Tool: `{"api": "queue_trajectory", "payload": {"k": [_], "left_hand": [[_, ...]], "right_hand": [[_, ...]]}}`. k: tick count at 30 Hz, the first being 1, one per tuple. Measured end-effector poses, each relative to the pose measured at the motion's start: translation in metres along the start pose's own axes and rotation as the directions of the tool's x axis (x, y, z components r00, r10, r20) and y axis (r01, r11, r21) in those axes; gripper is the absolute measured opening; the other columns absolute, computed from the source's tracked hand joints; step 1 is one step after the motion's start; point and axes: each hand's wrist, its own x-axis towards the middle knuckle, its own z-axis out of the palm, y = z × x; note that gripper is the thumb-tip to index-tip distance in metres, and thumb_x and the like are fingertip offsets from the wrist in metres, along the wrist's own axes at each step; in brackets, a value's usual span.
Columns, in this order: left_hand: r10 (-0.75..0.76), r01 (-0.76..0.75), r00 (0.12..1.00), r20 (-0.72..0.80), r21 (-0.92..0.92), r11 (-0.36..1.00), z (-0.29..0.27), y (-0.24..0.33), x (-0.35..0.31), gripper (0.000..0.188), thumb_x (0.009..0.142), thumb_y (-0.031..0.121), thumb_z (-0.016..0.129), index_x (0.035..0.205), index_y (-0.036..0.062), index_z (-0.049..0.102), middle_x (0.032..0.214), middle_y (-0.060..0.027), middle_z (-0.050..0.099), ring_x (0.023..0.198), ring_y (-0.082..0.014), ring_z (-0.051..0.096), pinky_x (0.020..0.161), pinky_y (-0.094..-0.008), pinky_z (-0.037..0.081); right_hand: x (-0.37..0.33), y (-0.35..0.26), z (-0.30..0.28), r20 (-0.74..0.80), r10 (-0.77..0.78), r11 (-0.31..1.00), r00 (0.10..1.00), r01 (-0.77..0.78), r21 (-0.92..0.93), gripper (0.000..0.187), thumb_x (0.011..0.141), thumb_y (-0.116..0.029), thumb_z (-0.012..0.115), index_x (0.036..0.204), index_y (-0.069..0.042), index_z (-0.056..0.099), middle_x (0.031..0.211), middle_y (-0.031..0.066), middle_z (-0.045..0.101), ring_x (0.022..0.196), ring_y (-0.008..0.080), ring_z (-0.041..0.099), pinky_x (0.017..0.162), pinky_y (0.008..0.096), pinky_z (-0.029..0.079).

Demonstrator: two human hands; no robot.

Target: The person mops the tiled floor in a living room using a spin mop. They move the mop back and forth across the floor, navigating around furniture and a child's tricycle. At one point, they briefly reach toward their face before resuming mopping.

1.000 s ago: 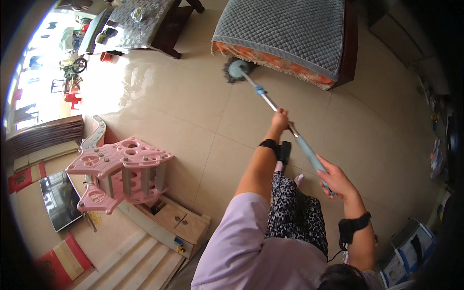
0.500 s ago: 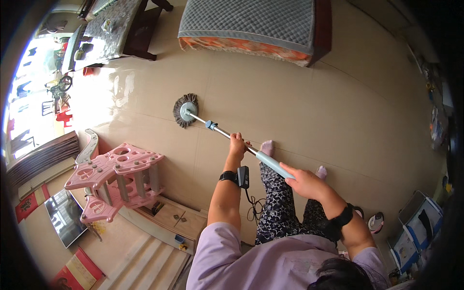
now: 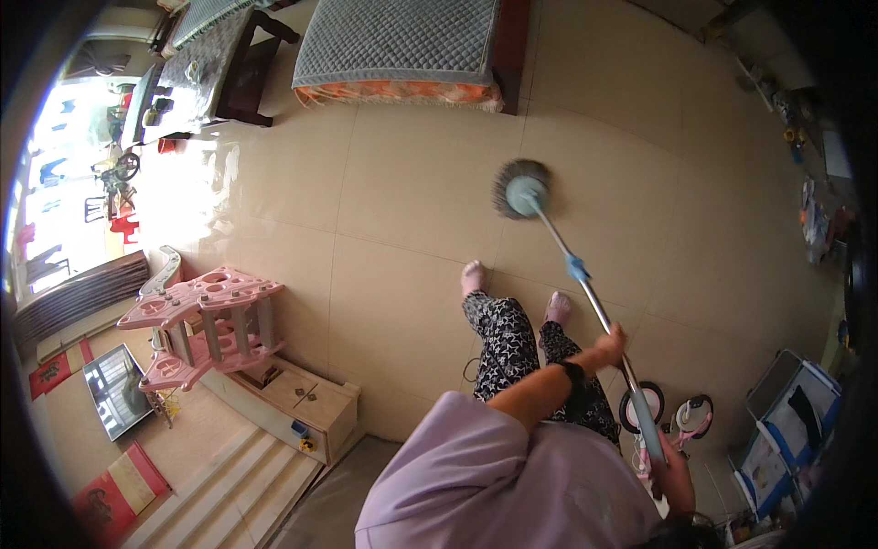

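Observation:
A mop [image 3: 596,306] with a metal pole and pale blue grip slants across the floor ahead of me. Its round, grey-fringed head [image 3: 525,194] lies on the tiles, blurred by motion. Partway down the pole, my left hand [image 3: 609,348] is closed round the metal, its arm reaching across my body. Lower, by my right side, my right hand [image 3: 674,474] is wrapped about the pale blue grip; some of its fingers are hidden. My feet [image 3: 472,277] stand on the floor left of the pole.
A bed with a grey quilted cover [image 3: 398,41] is at the top. To the left stand a pink plastic play structure [image 3: 215,297] and a wooden cabinet [image 3: 315,403]. A small pink bicycle [image 3: 645,407] is close by the mop grip; a blue-framed folded item [image 3: 791,439] is further right.
The mop head has swept from left to right across the floor. Both hands have swung right with the pole, the right hand also lower. My body has turned.

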Motion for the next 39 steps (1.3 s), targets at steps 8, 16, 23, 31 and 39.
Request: {"api": "queue_trajectory", "payload": {"k": [8, 16, 23, 31, 39], "left_hand": [[0.261, -0.268, 0.936, 0.235, -0.003, 0.963, -0.042, 0.080, -0.011, 0.032, 0.082, 0.035, 0.069, 0.103, 0.0107, 0.068, 0.103, -0.0104, 0.065, 0.099, -0.0296, 0.060, 0.089, -0.0382, 0.044], [-0.402, 0.172, 0.910, -0.101, -0.791, 0.588, -0.159, -0.080, -0.021, 0.016, 0.095, 0.024, 0.051, 0.099, 0.0087, 0.047, 0.088, -0.0209, 0.060, 0.087, -0.0445, 0.062, 0.074, -0.0498, 0.052], [-0.718, 0.123, 0.664, -0.211, -0.916, 0.382, -0.289, -0.302, -0.059, 0.055, 0.103, 0.050, 0.026, 0.090, 0.0046, 0.055, 0.075, -0.0177, 0.063, 0.073, -0.0344, 0.066, 0.065, -0.0474, 0.053], [-0.810, -0.137, 0.579, 0.088, -0.970, -0.203, -0.316, -0.433, -0.172, 0.022, 0.095, 0.042, 0.055, 0.096, 0.0199, 0.053, 0.075, -0.0008, 0.047, 0.071, -0.0238, 0.055, 0.060, -0.0446, 0.054], [-0.811, 0.156, 0.571, 0.125, -0.987, -0.042, -0.273, -0.308, -0.181, 0.025, 0.099, 0.027, 0.049, 0.117, 0.0108, 0.045, 0.094, -0.0098, 0.054, 0.075, -0.0228, 0.065, 0.059, -0.0394, 0.058]], "right_hand": [[-0.008, 0.101, -0.017, -0.194, -0.017, 0.930, 0.981, -0.055, -0.363, 0.057, 0.097, -0.019, 0.051, 0.152, -0.016, 0.037, 0.073, 0.0073, 0.064, 0.053, 0.0100, 0.055, 0.051, 0.0292, 0.046], [0.051, -0.084, 0.037, 0.028, -0.153, 0.987, 0.988, 0.155, -0.044, 0.055, 0.096, -0.015, 0.050, 0.150, -0.012, 0.040, 0.082, 0.0046, 0.059, 0.059, 0.0106, 0.051, 0.054, 0.0282, 0.045], [0.139, -0.279, 0.143, 0.229, -0.170, 0.955, 0.959, 0.217, -0.200, 0.059, 0.100, -0.011, 0.048, 0.155, -0.023, 0.029, 0.063, 0.0011, 0.050, 0.041, 0.0091, 0.043, 0.035, 0.0281, 0.037], [0.201, -0.326, 0.240, 0.409, -0.184, 0.903, 0.894, 0.318, -0.290, 0.060, 0.101, -0.025, 0.051, 0.155, -0.028, 0.026, 0.060, -0.0011, 0.044, 0.040, 0.0098, 0.042, 0.035, 0.0285, 0.037], [0.179, -0.223, 0.176, 0.345, -0.507, 0.666, 0.790, 0.613, -0.425, 0.056, 0.098, -0.023, 0.053, 0.151, -0.013, 0.035, 0.090, 0.0273, 0.066, 0.079, 0.0390, 0.066, 0.076, 0.0436, 0.050]]}}
